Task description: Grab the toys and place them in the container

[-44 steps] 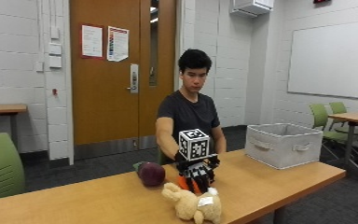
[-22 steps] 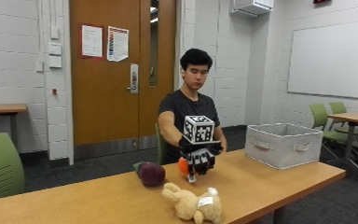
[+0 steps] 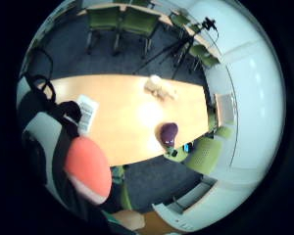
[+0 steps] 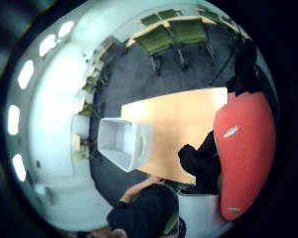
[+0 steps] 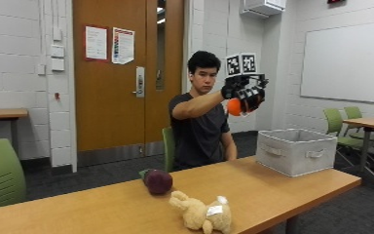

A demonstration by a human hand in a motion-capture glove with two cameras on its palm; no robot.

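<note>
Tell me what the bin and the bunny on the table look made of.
The storage bin looks like pale grey fabric over stiff sides: matte walls, a sewn-looking handle strap. The stuffed bunny looks like cream plush: fuzzy surface, soft slumped shape, a white tag. Both are judged by look only.

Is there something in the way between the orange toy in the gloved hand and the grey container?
Nothing visible. The right hand holds the orange toy high in the air; the open container stands lower on the table.
</note>
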